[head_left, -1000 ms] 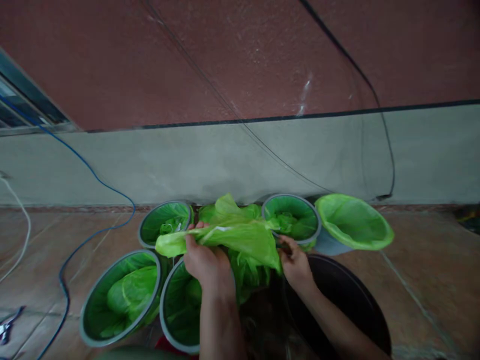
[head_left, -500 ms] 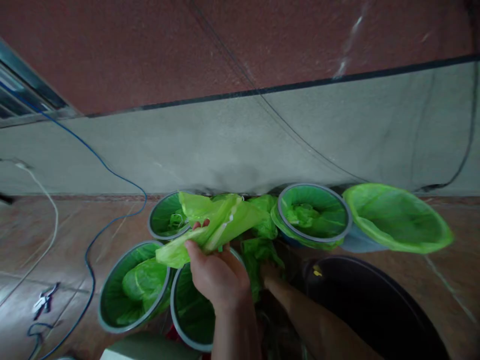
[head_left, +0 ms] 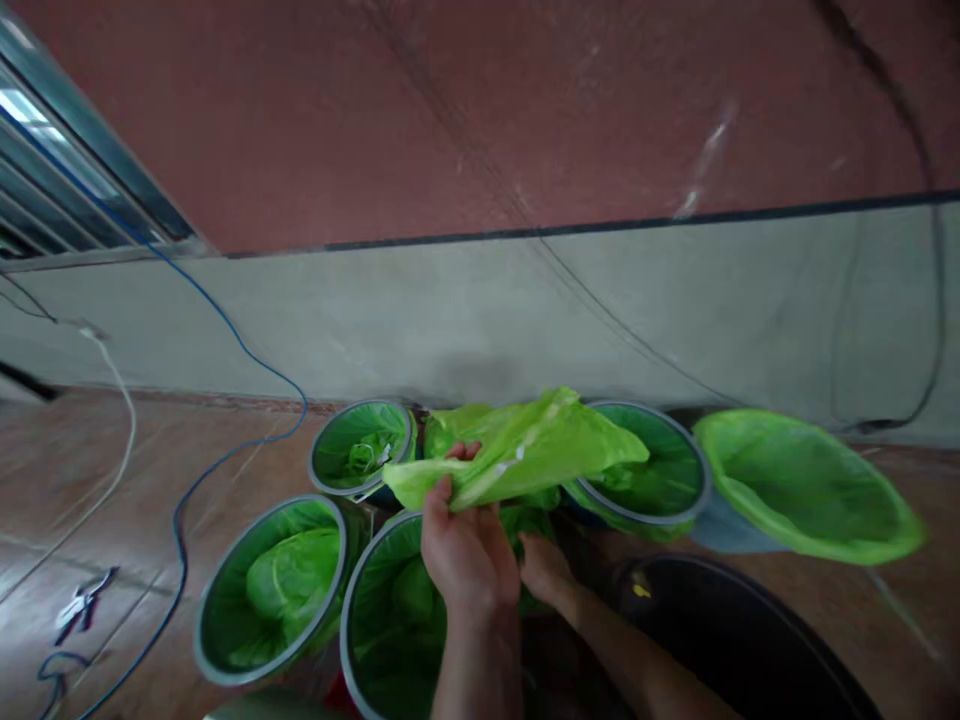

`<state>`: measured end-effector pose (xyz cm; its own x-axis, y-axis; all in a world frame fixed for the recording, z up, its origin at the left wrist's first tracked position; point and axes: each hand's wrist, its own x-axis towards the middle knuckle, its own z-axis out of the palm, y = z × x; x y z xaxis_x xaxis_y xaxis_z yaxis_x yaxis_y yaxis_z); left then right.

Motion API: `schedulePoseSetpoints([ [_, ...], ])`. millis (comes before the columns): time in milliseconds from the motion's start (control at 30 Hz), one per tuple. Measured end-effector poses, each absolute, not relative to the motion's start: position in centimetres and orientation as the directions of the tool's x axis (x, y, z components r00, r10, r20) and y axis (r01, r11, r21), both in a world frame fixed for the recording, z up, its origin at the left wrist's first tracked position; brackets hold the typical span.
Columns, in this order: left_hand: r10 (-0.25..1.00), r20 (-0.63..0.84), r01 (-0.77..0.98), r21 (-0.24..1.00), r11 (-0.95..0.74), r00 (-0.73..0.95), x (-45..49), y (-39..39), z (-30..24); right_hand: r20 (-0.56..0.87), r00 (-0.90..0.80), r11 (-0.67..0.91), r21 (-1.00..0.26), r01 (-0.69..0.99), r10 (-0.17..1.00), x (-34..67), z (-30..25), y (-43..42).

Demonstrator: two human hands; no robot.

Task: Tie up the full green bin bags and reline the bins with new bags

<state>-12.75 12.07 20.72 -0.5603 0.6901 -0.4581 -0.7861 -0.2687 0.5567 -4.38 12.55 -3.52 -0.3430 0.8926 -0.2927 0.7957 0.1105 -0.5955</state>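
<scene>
My left hand (head_left: 466, 560) is closed on a thin light-green plastic bag (head_left: 559, 435), which hangs in the air over the bins and stretches to the right. My right hand (head_left: 546, 572) is lower and just beside it, its fingers round more green plastic (head_left: 525, 522); their tips are hidden. Below my left hand stands a grey-rimmed bin (head_left: 351, 625) lined with green plastic. To its left is another lined bin (head_left: 202, 625) with a bunched green bag (head_left: 292, 575) inside.
Along the wall stand a small lined bin (head_left: 315, 455), a grey-rimmed bin (head_left: 697, 470) and a tilted bin with a green liner (head_left: 810, 490). A large dark tub (head_left: 750, 640) is at lower right. A blue cable (head_left: 180, 530) and pliers (head_left: 84, 605) lie on the tiles.
The bag in my left hand has swung to the right, and its free end now covers part of the grey-rimmed bin. My view has tilted up slightly.
</scene>
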Motion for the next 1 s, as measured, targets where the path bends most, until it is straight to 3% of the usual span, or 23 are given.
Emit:
schedulePoseSetpoints([
  [100,0.774,-0.381,-0.792,0.561,-0.240,-0.505,-12.8,12.2,20.8,-0.132,-0.261,0.091,-0.713,0.695,0.956,-0.3,3.1,11.2],
  [200,0.881,-0.269,-0.784,0.599,-0.164,-0.390,-12.2,12.0,20.7,0.239,-0.122,0.265,-0.770,0.581,0.963,4.6,11.8,9.1],
  [267,0.938,-0.192,-0.777,0.620,-0.113,-0.290,-11.2,11.4,20.9,0.442,-0.137,0.423,-0.656,0.625,0.887,7.3,17.0,8.4],
  [333,0.972,-0.143,-0.774,0.631,-0.055,-0.186,-9.8,10.3,21.4,0.551,-0.210,0.511,-0.477,0.715,0.808,9.3,20.4,8.5],
  [433,0.990,-0.122,-0.760,0.649,0.022,-0.075,-7.6,7.9,22.4,0.549,-0.312,0.532,-0.302,0.791,0.775,11.9,21.8,9.1],
  [533,0.986,-0.143,-0.706,0.706,0.043,-0.083,-6.6,5.7,22.9,0.558,-0.253,0.462,-0.271,0.844,0.790,14.8,20.7,8.0],
  [667,0.940,-0.227,-0.530,0.846,0.060,-0.256,-7.5,4.1,22.7,0.656,-0.056,0.335,-0.309,0.890,0.752,19.6,20.2,4.6],
  [767,0.903,-0.289,-0.498,0.861,0.101,-0.317,-7.7,3.0,23.1,0.661,0.034,0.323,-0.411,0.853,0.750,22.1,21.5,2.1],
  [867,0.937,-0.288,-0.570,0.811,0.129,-0.197,-6.3,1.6,24.1,0.579,-0.055,0.406,-0.498,0.766,0.814,22.0,22.7,-0.3],
  [1000,0.969,-0.246,-0.674,0.716,0.181,-0.001,-3.0,-0.9,25.6,0.461,-0.255,0.491,-0.517,0.702,0.850,18.5,21.6,-2.9],
])
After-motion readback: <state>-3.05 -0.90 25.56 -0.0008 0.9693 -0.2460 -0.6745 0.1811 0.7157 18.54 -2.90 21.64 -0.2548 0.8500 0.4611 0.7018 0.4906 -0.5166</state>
